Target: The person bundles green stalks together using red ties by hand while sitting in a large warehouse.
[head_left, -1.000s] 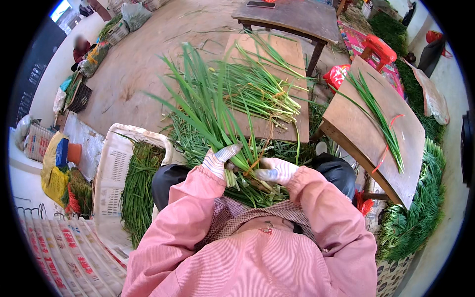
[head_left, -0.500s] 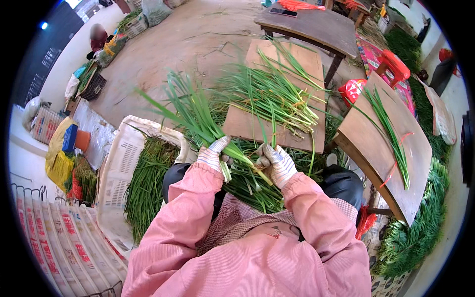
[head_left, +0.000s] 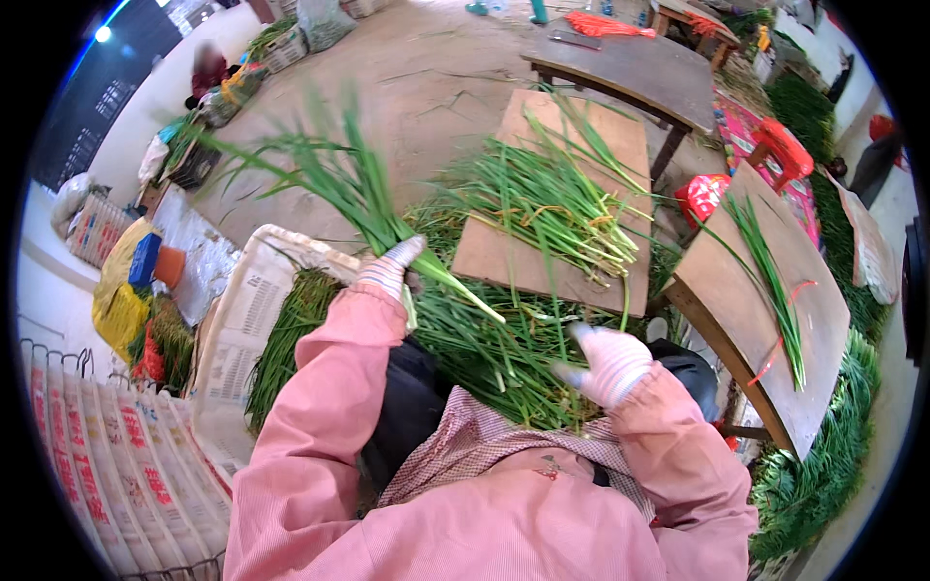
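Note:
My left hand [head_left: 391, 265], in a striped work glove, is closed round a bunch of garlic chives [head_left: 368, 198]. Their leaves fan up and to the left, blurred at the tips, and the pale stem ends point down to the right. My right hand [head_left: 616, 362], gloved too, is held over the right side of a loose pile of chives [head_left: 484, 344] in front of my lap. Its thumb and fingers are apart, with nothing visible between them. Beyond the pile, more chives [head_left: 557, 208] lie across a tan board [head_left: 484, 257], stem ends toward the right.
At my left stands a white plastic crate [head_left: 228, 339] of greens. A small wooden table [head_left: 712, 261] at my right bears a few chives and a red tie. Farther off are a dark table [head_left: 630, 68], a red stool [head_left: 783, 145] and a seated person [head_left: 206, 76].
My hands have moved apart: the left has gone slightly left and up with its bunch, the right has drawn back to the right and lower, opening off the stalks. The view has shifted slightly.

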A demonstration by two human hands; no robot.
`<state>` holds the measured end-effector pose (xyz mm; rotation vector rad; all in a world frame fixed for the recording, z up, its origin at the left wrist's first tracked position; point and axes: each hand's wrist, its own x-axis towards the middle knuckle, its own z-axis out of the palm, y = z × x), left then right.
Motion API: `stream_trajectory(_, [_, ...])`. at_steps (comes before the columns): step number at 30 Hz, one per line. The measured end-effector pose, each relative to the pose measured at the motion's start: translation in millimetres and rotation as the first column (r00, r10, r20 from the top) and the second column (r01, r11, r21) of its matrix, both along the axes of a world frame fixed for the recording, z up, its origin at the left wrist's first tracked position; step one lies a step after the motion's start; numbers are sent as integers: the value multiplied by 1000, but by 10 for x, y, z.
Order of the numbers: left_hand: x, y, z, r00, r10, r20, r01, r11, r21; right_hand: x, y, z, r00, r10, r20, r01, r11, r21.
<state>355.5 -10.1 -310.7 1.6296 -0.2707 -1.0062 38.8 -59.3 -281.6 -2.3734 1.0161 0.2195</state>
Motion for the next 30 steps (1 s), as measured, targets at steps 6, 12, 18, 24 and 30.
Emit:
stream_trajectory(6, [-1156, -461, 41, 969, 0, -248, -11, 999, -43, 220, -144, -632, 868, -271, 415, 216, 960, 177])
stream_trajectory(12, [-1414, 295, -372, 840, 64, -538, -116, 991, -64, -179, 166, -966, 469, -883, -10, -87, -58, 995])
stream_trajectory(18, [-1418, 352, -556, 821, -235, -521, 231, 970, -74, -100, 275, -839, 766, -623, 157, -97, 129, 987])
stream_trajectory(24, [-1456, 264, -396, 852, -195, -485, 186, 980, -67, 139, 300, -720, 737, -557, 384, 110, 658, 745])
stream_trajectory(30, [-1403, 257, -298, 921, 56, -387, -123, 981, -151, 248, 233, -889, 615, -726, 308, 212, 528, 822])
